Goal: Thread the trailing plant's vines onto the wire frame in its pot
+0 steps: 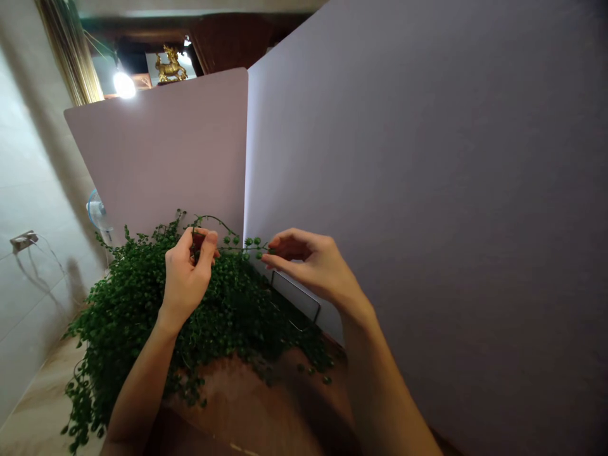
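Note:
A bushy green trailing plant with round, bead-like leaves [133, 291] spreads over the table. One of its strands [241, 249] is stretched sideways between my two hands, above the foliage. My left hand [190, 266] is closed on the strand's left part, thumb against the fingers. At the right end, my right hand [308, 256] pinches the strand's tip between thumb and fingertips. Several round beads hang along the stretch between them. Foliage hides any pot.
Two pale upright panels [166, 152] meet in a corner behind the plant. A thin metal frame [297, 297] stands by the right panel. A lit bulb [124, 84] and a golden figurine [171, 65] show above. The wooden tabletop [237, 392] lies in front.

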A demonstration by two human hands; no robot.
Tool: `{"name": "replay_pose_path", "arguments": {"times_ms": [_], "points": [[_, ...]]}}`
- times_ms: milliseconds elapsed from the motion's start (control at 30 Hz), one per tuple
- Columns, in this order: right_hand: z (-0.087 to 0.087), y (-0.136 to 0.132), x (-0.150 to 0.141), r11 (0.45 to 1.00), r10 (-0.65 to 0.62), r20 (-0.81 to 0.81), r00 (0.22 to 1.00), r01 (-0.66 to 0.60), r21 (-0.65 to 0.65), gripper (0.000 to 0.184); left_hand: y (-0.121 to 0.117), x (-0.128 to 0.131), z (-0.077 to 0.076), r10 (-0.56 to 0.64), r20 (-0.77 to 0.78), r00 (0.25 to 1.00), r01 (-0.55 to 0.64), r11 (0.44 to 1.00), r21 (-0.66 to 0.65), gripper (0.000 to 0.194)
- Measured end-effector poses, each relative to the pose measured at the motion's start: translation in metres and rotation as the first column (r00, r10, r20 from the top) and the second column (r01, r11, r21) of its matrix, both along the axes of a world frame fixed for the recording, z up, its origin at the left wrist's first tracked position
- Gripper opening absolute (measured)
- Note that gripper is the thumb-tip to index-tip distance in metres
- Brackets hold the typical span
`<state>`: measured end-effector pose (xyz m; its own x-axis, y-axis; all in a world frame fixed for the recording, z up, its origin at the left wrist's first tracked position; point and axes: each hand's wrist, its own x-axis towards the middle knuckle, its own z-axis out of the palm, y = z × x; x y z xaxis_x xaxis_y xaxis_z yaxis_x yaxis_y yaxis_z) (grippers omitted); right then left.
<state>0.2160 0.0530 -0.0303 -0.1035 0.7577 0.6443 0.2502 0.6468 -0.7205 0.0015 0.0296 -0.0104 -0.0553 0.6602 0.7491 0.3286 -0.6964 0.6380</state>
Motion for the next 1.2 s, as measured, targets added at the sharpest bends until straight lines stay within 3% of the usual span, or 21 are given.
{"name": "replay_pose_path", "arguments": {"times_ms": [100,333,467,600,867,967,1033,1100,1200], "points": [[0.005,-0.007,0.004,0.999,-0.028,-0.067,0.997,0.029,0.017,0.026,0.002,-0.001,0.0,0.038,-0.062,0.997,-0.035,0.998,0.048,0.016],[0.008,-0.017,0.006,0.997,0.05,-0.165,0.985,-0.059,-0.049,0.024,0.005,-0.001,-0.003,0.044,-0.06,0.997,-0.038,0.995,0.093,0.01],[0.006,-0.013,0.006,0.998,-0.069,-0.085,0.994,0.07,0.005,0.02,0.001,0.0,-0.003,0.039,-0.071,0.997,-0.033,0.996,0.082,0.017],[0.004,-0.005,0.006,0.979,-0.194,-0.025,0.981,0.195,0.059,0.016,-0.009,0.003,-0.002,0.128,-0.179,0.975,-0.1,0.982,0.158,0.019],[-0.004,0.013,-0.011,0.959,-0.283,-0.078,0.956,0.279,-0.051,0.014,-0.018,0.017,-0.006,0.252,-0.309,0.917,-0.125,0.918,0.378,0.014],[-0.012,0.027,-0.005,0.918,-0.396,-0.035,0.917,0.395,-0.044,0.015,-0.03,0.009,-0.002,0.265,-0.254,0.93,-0.168,0.923,0.347,0.012],[-0.018,0.036,0.004,0.872,-0.482,0.012,0.876,0.481,-0.09,0.015,-0.039,-0.003,0.004,0.31,-0.126,0.942,-0.259,0.914,0.312,0.008],[-0.022,0.041,0.012,0.888,-0.437,0.051,0.898,0.44,-0.133,0.012,-0.044,-0.015,0.01,0.323,0.006,0.947,-0.312,0.911,0.271,0.01],[-0.026,0.04,0.01,0.942,-0.296,0.203,0.933,0.32,-0.1,0.013,-0.033,-0.021,0.012,0.207,-0.039,0.978,-0.201,0.971,0.128,0.013]]}}
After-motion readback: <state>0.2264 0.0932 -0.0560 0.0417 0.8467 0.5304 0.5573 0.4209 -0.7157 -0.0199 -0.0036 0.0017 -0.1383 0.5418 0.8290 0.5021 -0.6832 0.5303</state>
